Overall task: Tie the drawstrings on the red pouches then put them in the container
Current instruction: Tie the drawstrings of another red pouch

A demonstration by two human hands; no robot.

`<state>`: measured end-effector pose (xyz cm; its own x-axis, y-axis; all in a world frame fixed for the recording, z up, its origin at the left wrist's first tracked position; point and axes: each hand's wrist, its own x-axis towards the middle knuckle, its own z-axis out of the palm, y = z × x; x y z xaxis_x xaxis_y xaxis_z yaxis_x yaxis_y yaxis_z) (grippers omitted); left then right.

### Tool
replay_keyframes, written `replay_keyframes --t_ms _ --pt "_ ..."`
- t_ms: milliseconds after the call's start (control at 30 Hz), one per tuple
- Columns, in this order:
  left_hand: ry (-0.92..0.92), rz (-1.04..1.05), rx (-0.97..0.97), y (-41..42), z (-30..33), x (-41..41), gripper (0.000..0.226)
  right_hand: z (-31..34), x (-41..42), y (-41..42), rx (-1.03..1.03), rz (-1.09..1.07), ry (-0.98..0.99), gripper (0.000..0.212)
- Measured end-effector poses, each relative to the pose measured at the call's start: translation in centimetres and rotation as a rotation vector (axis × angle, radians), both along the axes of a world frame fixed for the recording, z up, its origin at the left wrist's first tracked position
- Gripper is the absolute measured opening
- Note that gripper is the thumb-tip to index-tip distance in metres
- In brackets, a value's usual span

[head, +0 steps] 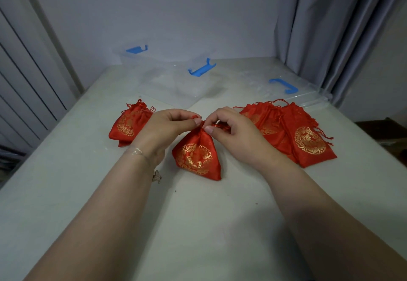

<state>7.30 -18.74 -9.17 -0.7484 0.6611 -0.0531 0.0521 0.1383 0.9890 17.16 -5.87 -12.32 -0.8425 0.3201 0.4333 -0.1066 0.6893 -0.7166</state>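
Left hand (169,126) and right hand (233,129) pinch drawstrings atop the red pouch (197,158) between them.

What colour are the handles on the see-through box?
Bright blue. The clips on the clear container show best in the head view, the only one.

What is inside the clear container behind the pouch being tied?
Nothing red shows through the clear container; its visible floor looks bare. The pouch being tied sits in front, both hands pinching its neck: left hand, right hand.
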Motion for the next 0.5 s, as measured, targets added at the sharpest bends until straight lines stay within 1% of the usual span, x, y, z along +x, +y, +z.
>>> replay_keyframes --t_ms 100,167,267,334,400,501 --pt "0.021 -0.021 0.005 0.0 0.1 0.2 0.016 0.2 0.2 0.0 -0.007 0.03 -0.036 0.01" --pt "0.035 -0.034 0.018 0.1 0.1 0.2 0.012 0.4 0.3 -0.1 -0.055 0.008 -0.038 0.015" --pt "0.035 -0.08 0.038 0.3 -0.2 0.0 0.007 1.0 0.5 -0.1 -0.237 -0.081 0.042 0.025" --pt "0.033 -0.128 0.073 0.3 -0.5 -0.1 0.01 1.3 0.5 0.1 -0.363 -0.028 0.019 0.028" --pt "0.04 -0.172 0.117 0.3 -0.8 -0.2 0.012 1.0 0.3 0.1 -0.374 0.048 -0.067 0.022" --pt "0.08 -0.175 0.131 0.3 -1.1 -0.3 0.011 0.3 0.0 0.3 -0.41 0.016 -0.142 0.011"
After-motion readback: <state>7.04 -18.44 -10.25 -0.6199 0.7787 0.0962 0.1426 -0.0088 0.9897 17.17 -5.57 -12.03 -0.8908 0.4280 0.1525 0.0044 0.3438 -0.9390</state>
